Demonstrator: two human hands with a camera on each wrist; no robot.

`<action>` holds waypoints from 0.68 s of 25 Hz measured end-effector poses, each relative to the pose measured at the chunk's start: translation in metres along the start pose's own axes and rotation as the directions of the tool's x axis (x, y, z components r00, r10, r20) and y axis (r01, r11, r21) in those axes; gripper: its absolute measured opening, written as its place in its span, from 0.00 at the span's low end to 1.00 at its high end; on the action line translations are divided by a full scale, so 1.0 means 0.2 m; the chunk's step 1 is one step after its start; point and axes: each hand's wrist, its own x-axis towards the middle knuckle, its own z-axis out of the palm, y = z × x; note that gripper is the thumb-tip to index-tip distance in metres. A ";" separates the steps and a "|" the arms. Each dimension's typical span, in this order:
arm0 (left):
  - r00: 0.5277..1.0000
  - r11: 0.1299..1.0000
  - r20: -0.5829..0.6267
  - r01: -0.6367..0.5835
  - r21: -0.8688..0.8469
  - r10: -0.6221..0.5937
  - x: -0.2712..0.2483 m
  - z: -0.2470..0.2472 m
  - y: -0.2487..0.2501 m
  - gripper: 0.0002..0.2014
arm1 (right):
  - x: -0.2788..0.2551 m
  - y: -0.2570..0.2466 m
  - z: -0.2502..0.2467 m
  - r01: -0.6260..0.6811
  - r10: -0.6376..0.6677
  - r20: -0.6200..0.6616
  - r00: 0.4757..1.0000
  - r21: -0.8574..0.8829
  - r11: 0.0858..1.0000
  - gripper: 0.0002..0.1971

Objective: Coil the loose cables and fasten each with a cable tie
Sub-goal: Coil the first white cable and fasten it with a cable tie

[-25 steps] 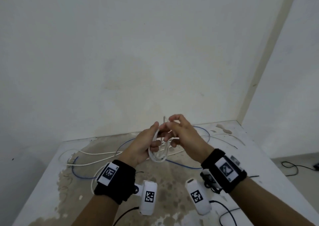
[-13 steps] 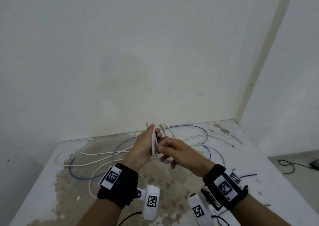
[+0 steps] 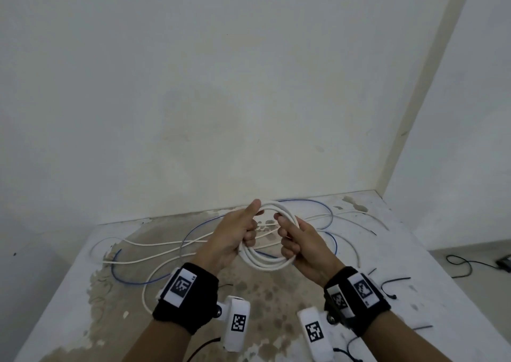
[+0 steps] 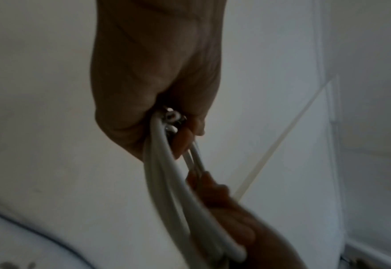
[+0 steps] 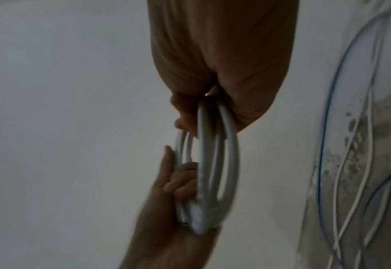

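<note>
A white cable wound into a round coil [image 3: 272, 263] hangs in the air above the table, held between both hands. My left hand [image 3: 237, 233] grips the coil's left side, thumb up along its top. My right hand [image 3: 296, 240] grips the right side with curled fingers. The left wrist view shows the coil [image 4: 167, 171] running out of my left fist, with a cut end showing at the fingers. In the right wrist view the coil's loops [image 5: 215, 163] span from my right hand down to my left hand [image 5: 173, 183]. No tie is visible on the coil.
Loose white cables [image 3: 154, 260] and a blue cable [image 3: 318, 206] lie spread over the stained white table [image 3: 116, 314]. Thin black ties [image 3: 387, 287] lie on the table at the right. A wall stands close behind, and a black cord [image 3: 464, 265] lies on the floor at the right.
The coil went from narrow and bunched in my left hand to a wide round ring. My right hand shifted from the middle to the coil's right side, and both hands moved apart.
</note>
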 end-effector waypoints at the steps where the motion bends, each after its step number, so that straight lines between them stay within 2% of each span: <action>1: 0.994 0.994 -0.085 -0.064 0.086 0.071 0.00 0.00 -0.03 0.22 | 0.00 0.00 0.01 -0.037 0.037 -0.012 0.999 0.041 0.998 0.09; 4: 0.945 0.959 -0.192 -0.239 0.150 0.265 0.00 0.03 -0.11 0.15 | 0.01 -0.03 0.04 -0.097 0.103 -0.059 0.993 0.094 0.991 0.13; 7: 0.878 0.871 -0.161 -0.395 0.291 0.452 0.00 0.05 -0.16 0.14 | 0.01 -0.03 0.07 -0.019 0.006 -0.186 0.982 -0.068 0.998 0.17; 10: 0.844 0.820 -0.174 -0.411 0.397 0.507 0.02 0.04 -0.19 0.15 | 0.01 -0.02 0.08 -0.007 -0.027 -0.202 0.979 -0.170 0.985 0.18; 11: 0.818 0.776 -0.176 -0.417 0.473 0.547 0.02 0.04 -0.20 0.13 | 0.00 -0.02 0.07 -0.017 -0.021 -0.182 0.983 -0.204 0.979 0.18; 13: 0.760 0.622 -0.095 -0.446 0.643 0.643 0.01 0.04 -0.22 0.08 | -0.01 -0.02 0.05 -0.052 0.012 -0.146 0.989 -0.277 0.960 0.19; 14: 0.748 0.557 -0.029 -0.467 0.687 0.663 0.01 0.04 -0.23 0.08 | -0.02 -0.02 0.04 -0.067 0.027 -0.140 0.990 -0.291 0.955 0.20; 15: 0.749 0.530 0.013 -0.481 0.699 0.662 0.02 0.04 -0.24 0.09 | -0.02 -0.02 0.02 -0.073 0.035 -0.139 0.990 -0.282 0.956 0.21; 17: 0.770 0.574 -0.002 -0.474 0.668 0.638 0.05 0.06 -0.29 0.12 | -0.03 -0.01 -0.02 -0.061 0.030 -0.145 0.989 -0.216 0.974 0.21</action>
